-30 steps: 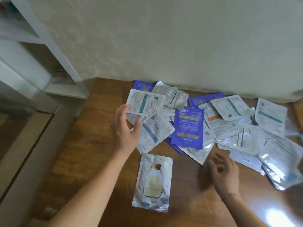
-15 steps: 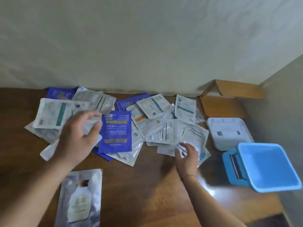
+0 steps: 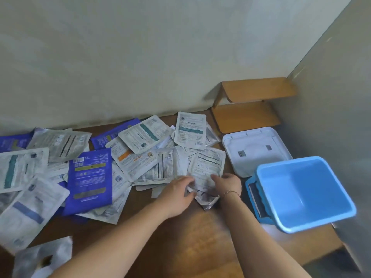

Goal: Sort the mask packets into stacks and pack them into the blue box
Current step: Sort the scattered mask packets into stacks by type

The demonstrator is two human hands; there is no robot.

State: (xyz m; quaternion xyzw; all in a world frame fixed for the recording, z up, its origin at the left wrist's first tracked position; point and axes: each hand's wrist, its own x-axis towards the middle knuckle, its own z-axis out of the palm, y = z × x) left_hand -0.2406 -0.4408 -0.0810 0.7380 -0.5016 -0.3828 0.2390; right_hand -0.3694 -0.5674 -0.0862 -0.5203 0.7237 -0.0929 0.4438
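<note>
Two hands (image 3: pixel 178 192) (image 3: pixel 227 182) are placed on one silver packet (image 3: pixel 205 171) beside the blue box (image 3: pixel 303 193).
It is pinched at both sides, likely for stacking.

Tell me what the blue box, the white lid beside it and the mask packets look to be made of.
Blue box: likely moulded plastic, smooth with a soft sheen, rounded rim and corners.
White lid: also looks like plastic, matt white with moulded ridges and hinge tabs.
Mask packets: apparently thin foil-laminate film; the silvery crinkled one at the hands glints, and the printed faces look semi-gloss.
</note>
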